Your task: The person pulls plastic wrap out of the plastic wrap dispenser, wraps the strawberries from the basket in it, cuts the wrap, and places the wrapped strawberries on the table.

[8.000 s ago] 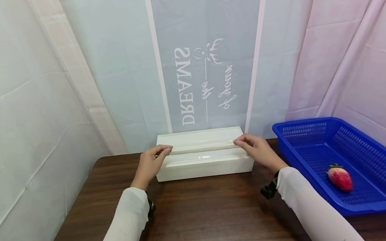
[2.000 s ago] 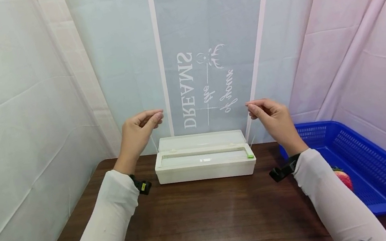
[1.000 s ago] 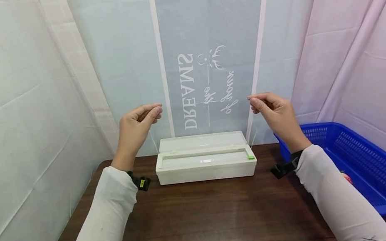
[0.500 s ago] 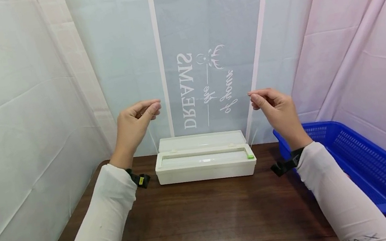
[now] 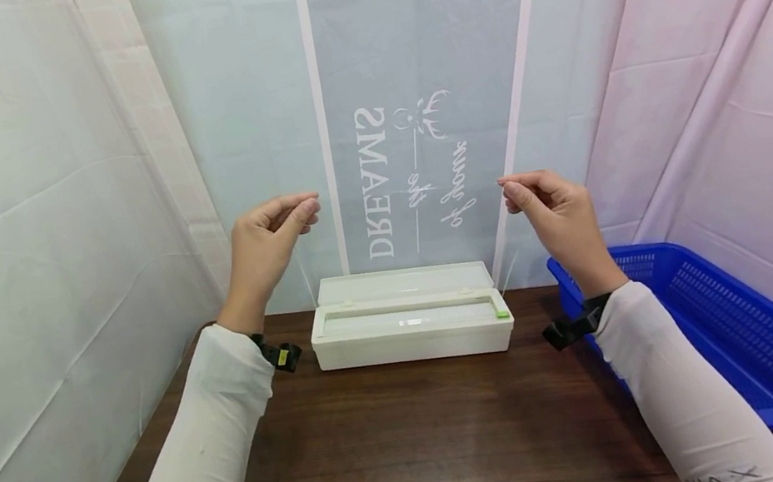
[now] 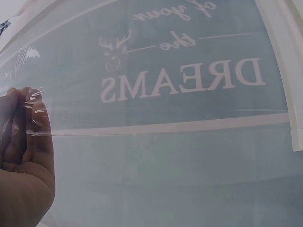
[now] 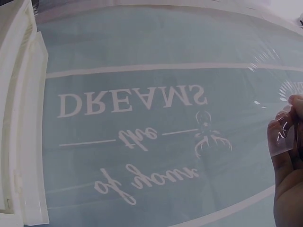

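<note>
A white cling film dispenser [image 5: 414,348] stands on the table with its lid [image 5: 404,281] tipped back and a small green slider [image 5: 502,314] at its right end. From it a sheet of clear cling film [image 6: 29,56] stretches upward; in the head view only faint edges of it show. My left hand [image 5: 266,247] pinches the sheet's left upper corner between thumb and fingers. Opposite, my right hand [image 5: 557,218] pinches the right upper corner, where the film [image 7: 286,90] creases and glints. Both hands are well above the dispenser.
A blue plastic basket [image 5: 755,317] stands at the right, partly behind the right sleeve [image 5: 682,380]. Patterned cloth [image 5: 404,61] hangs behind the dark wooden table [image 5: 418,438], with pale cloth walls at both sides.
Both hands have risen from the dispenser, drawing the cling film up, and spread slightly apart. Over the last second they climb a little more. The strawberry in the basket is now hidden by the right sleeve.
</note>
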Available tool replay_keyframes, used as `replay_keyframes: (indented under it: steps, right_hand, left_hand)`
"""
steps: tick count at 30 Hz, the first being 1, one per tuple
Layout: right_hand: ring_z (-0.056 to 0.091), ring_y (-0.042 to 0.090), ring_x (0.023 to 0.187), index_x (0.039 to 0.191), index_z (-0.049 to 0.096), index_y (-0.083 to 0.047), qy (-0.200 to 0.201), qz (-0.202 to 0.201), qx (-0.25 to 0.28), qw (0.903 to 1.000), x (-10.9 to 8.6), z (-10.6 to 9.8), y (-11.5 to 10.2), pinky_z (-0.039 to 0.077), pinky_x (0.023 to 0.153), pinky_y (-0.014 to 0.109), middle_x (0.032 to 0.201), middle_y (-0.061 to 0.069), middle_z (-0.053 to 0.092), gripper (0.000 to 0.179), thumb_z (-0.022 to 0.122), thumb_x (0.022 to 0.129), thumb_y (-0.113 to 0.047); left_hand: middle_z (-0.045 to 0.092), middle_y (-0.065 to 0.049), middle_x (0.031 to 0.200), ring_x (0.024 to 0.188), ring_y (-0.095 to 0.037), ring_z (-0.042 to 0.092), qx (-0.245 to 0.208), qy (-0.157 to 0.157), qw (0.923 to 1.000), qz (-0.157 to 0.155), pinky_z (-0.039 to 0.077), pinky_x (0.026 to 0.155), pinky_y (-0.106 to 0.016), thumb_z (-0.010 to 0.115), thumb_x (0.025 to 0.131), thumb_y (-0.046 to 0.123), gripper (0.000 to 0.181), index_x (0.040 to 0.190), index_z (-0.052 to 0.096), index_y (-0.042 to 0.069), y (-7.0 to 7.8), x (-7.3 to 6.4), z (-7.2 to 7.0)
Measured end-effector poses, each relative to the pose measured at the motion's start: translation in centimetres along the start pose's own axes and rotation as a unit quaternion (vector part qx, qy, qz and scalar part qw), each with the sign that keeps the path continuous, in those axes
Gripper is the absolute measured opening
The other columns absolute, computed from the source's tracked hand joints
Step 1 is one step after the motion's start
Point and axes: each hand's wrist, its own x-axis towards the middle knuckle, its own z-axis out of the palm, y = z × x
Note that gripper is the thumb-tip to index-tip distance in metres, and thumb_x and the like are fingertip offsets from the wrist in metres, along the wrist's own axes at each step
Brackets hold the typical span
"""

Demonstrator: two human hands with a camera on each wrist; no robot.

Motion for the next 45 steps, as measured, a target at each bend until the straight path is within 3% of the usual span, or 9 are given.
replay_keyframes:
  steps: [12, 21, 24, 28, 31, 34, 39, 45]
  right_hand:
    - [0.059, 0.019, 0.078, 0.106, 0.068, -0.001, 0.012, -0.006, 0.003, 0.9999, 0.4, -0.1, -0.7, 0.050, 0.071, 0.017, 0.083, 0.008, 0.064, 0.024, 0.057, 0.093, -0.018]
    - [0.060, 0.017, 0.076, 0.105, 0.069, -0.002, 0.019, -0.009, -0.004, 0.9998, 0.6, -0.2, -1.1, 0.049, 0.069, 0.016, 0.080, -0.002, 0.065, 0.023, 0.058, 0.093, -0.018]
    - [0.060, 0.017, 0.076, 0.105, 0.069, -0.002, 0.020, -0.009, -0.011, 0.9997, 0.7, -0.2, -1.2, 0.050, 0.070, 0.016, 0.082, 0.005, 0.065, 0.024, 0.058, 0.093, -0.018]
    - [0.060, 0.018, 0.076, 0.105, 0.069, -0.001, 0.021, -0.013, -0.007, 0.9997, 0.9, -0.2, -1.3, 0.050, 0.070, 0.016, 0.085, 0.021, 0.063, 0.023, 0.058, 0.093, -0.017]
    - [0.060, 0.018, 0.076, 0.105, 0.069, -0.001, 0.022, -0.017, -0.001, 0.9996, 1.0, -0.2, -1.3, 0.050, 0.070, 0.017, 0.085, 0.021, 0.063, 0.023, 0.058, 0.092, -0.017]
    - [0.060, 0.019, 0.075, 0.104, 0.069, -0.001, 0.021, -0.020, 0.006, 0.9996, 1.1, -0.2, -1.3, 0.051, 0.070, 0.017, 0.085, 0.021, 0.063, 0.022, 0.058, 0.092, -0.016]
    - [0.060, 0.019, 0.075, 0.105, 0.069, -0.001, 0.019, -0.017, 0.009, 0.9996, 1.2, -0.4, -1.4, 0.051, 0.071, 0.017, 0.085, 0.022, 0.062, 0.023, 0.058, 0.092, -0.017]
    - [0.060, 0.019, 0.076, 0.105, 0.069, -0.002, 0.022, -0.015, 0.002, 0.9996, 1.1, -0.5, -1.5, 0.050, 0.071, 0.017, 0.084, 0.015, 0.064, 0.023, 0.059, 0.092, -0.018]
  left_hand:
    - [0.071, -0.005, 0.097, 0.085, -0.014, 0.063, -0.008, 0.009, 0.9999, 0.001, 0.054, 0.075, -0.023, 0.065, 0.086, 0.037, 0.032, 0.107, 0.071, 0.014, -3.2, 1.5, -0.1]
    - [0.071, -0.004, 0.095, 0.083, -0.015, 0.063, -0.008, 0.011, 0.9998, 0.016, 0.054, 0.073, -0.024, 0.065, 0.086, 0.035, 0.029, 0.105, 0.072, 0.014, -2.9, 1.9, -0.2]
    - [0.071, -0.004, 0.095, 0.083, -0.014, 0.063, -0.011, 0.011, 0.9997, 0.018, 0.054, 0.073, -0.022, 0.065, 0.087, 0.034, 0.026, 0.104, 0.072, 0.015, -2.7, 1.9, -0.3]
    - [0.072, -0.006, 0.095, 0.083, -0.016, 0.063, -0.006, 0.008, 0.9998, 0.015, 0.053, 0.073, -0.021, 0.064, 0.088, 0.029, 0.024, 0.105, 0.072, 0.013, -1.3, 1.6, -0.4]
    - [0.071, -0.007, 0.095, 0.084, -0.017, 0.063, -0.005, 0.008, 0.9998, 0.016, 0.053, 0.073, -0.022, 0.064, 0.088, 0.030, 0.025, 0.104, 0.072, 0.013, -1.2, 1.7, -0.5]
    - [0.071, -0.007, 0.095, 0.083, -0.015, 0.063, -0.011, 0.013, 0.9996, 0.021, 0.053, 0.073, -0.023, 0.065, 0.086, 0.035, 0.027, 0.104, 0.072, 0.016, -2.4, 2.1, -0.5]
    - [0.071, -0.007, 0.095, 0.083, -0.015, 0.064, -0.010, 0.015, 0.9996, 0.020, 0.054, 0.074, -0.023, 0.065, 0.086, 0.034, 0.027, 0.104, 0.072, 0.016, -2.3, 2.2, -0.5]
    - [0.071, -0.004, 0.095, 0.083, -0.015, 0.064, -0.012, 0.015, 0.9996, 0.022, 0.054, 0.074, -0.023, 0.065, 0.086, 0.035, 0.026, 0.104, 0.072, 0.017, -2.1, 2.2, -0.4]
